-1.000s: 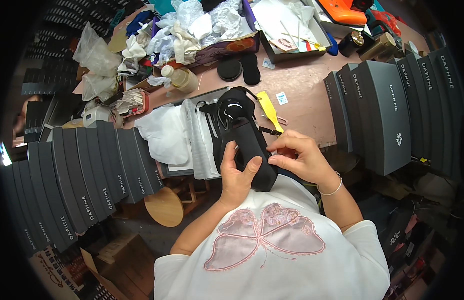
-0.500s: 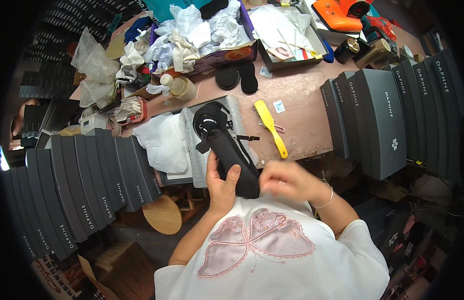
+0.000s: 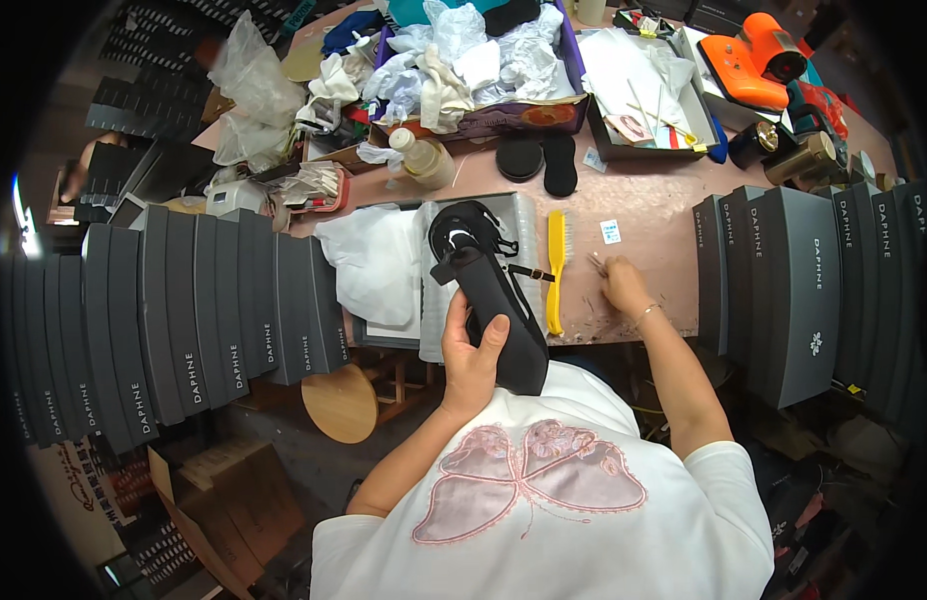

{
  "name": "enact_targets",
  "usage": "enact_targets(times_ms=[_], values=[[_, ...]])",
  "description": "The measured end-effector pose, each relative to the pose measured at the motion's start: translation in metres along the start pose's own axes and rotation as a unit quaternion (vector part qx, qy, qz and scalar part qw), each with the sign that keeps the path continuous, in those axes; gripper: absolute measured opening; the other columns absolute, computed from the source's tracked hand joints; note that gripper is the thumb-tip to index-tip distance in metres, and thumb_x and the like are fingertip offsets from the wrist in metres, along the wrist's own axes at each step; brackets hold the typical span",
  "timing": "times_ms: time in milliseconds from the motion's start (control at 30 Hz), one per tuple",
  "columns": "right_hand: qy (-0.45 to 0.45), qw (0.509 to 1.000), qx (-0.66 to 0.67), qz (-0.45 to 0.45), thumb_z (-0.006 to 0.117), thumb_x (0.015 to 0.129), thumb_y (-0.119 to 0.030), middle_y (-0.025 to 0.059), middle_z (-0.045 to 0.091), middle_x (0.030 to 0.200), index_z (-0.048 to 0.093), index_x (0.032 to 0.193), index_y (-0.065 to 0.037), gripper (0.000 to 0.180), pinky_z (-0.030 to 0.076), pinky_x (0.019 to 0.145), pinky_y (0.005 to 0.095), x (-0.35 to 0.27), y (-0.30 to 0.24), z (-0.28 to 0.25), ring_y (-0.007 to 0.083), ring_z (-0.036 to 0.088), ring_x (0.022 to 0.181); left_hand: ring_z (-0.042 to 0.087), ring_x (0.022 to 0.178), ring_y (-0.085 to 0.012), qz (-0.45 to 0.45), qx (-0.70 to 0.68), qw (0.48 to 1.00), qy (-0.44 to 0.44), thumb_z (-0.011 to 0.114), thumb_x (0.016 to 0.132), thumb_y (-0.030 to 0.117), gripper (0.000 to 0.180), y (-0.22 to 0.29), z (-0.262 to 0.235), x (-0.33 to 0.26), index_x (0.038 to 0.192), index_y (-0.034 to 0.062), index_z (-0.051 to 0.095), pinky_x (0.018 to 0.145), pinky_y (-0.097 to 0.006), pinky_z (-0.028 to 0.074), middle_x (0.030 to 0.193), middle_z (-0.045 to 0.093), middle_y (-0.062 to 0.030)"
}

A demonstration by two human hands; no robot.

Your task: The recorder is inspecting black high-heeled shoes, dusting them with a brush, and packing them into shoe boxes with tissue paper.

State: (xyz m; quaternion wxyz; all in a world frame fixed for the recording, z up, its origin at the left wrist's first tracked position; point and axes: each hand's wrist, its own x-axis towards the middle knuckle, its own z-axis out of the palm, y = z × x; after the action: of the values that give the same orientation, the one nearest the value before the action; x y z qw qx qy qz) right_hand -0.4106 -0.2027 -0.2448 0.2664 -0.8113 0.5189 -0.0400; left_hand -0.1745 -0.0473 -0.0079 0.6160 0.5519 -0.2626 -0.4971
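My left hand [image 3: 472, 356] grips a long black strappy shoe [image 3: 489, 290] by its lower end, holding it over the near edge of the pink table [image 3: 654, 205]. My right hand [image 3: 620, 286] rests on the tabletop to the right of the shoe. Its fingertips are pinched together at a small thin object by a little white tag [image 3: 611, 232]. Whether it holds that object is unclear. A yellow brush [image 3: 556, 270] lies between the shoe and my right hand.
Rows of dark grey shoe boxes stand at the left [image 3: 214, 310] and right [image 3: 804, 290]. White cloth [image 3: 369, 262], a bottle [image 3: 424, 160], two black insoles [image 3: 540, 160], a purple box of crumpled paper [image 3: 484, 70] and an orange tool [image 3: 754, 60] lie further back. A wooden stool [image 3: 342, 402] stands below.
My right hand has come off the shoe and moved right onto the tabletop near the white tag. The shoe stays in my left hand alone.
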Motion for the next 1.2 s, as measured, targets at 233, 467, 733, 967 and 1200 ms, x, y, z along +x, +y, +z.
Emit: enact_targets(times_ms=[233,467,733,967,1200], values=[[-0.057,0.796,0.591,0.117,0.050,0.095,-0.017,0.0005,0.057,0.079,0.060,0.094,-0.002,0.018,0.044,0.067,0.0231,-0.077,-0.082,-0.137,0.0065,0.051,0.072,0.052,0.100,-0.0119,-0.011,0.017,1.000,0.005,0.066,0.091,0.025,0.052,-0.002,0.002,0.000,0.129,-0.0012,0.043,0.090,-0.025,0.042,0.112,0.056,-0.0060],[-0.111,0.720,0.680,0.081,0.055,0.091,-0.016,-0.0022,0.047,0.076,0.056,0.122,0.002,0.036,0.033,0.054,0.0191,-0.130,-0.166,-0.158,0.0059,0.041,0.063,0.053,0.101,-0.0129,-0.025,0.009,0.999,-0.045,0.065,0.091,0.025,0.051,0.002,0.010,0.000,0.128,-0.0016,0.043,0.089,-0.026,0.044,0.114,0.056,-0.0077],[0.012,0.897,0.440,-0.039,0.078,0.077,-0.015,0.0001,0.053,0.073,0.069,0.109,-0.002,0.035,0.037,0.057,0.0225,-0.127,-0.177,-0.161,0.0068,0.045,0.063,0.053,0.103,-0.0147,-0.028,0.021,0.997,-0.074,0.065,0.090,0.022,0.051,0.006,0.010,-0.004,0.129,-0.0018,0.042,0.090,-0.027,0.044,0.115,0.056,-0.0089],[0.015,0.926,0.366,-0.095,0.077,0.078,-0.016,0.0039,0.054,0.071,0.070,0.104,-0.001,0.031,0.039,0.055,0.0250,-0.126,-0.187,-0.173,0.0109,0.049,0.060,0.053,0.105,-0.0154,-0.018,0.037,0.996,-0.077,0.066,0.090,0.022,0.054,0.006,0.007,-0.006,0.131,-0.0023,0.041,0.092,-0.028,0.043,0.117,0.055,-0.0095],[-0.008,0.916,0.391,-0.086,0.074,0.081,-0.017,0.0047,0.056,0.072,0.070,0.102,-0.001,0.027,0.040,0.055,0.0260,-0.126,-0.178,-0.173,0.0119,0.051,0.061,0.053,0.106,-0.0158,-0.023,0.038,0.995,-0.086,0.067,0.089,0.023,0.057,0.007,0.014,-0.006,0.133,-0.0027,0.039,0.092,-0.028,0.043,0.117,0.054,-0.0103]])
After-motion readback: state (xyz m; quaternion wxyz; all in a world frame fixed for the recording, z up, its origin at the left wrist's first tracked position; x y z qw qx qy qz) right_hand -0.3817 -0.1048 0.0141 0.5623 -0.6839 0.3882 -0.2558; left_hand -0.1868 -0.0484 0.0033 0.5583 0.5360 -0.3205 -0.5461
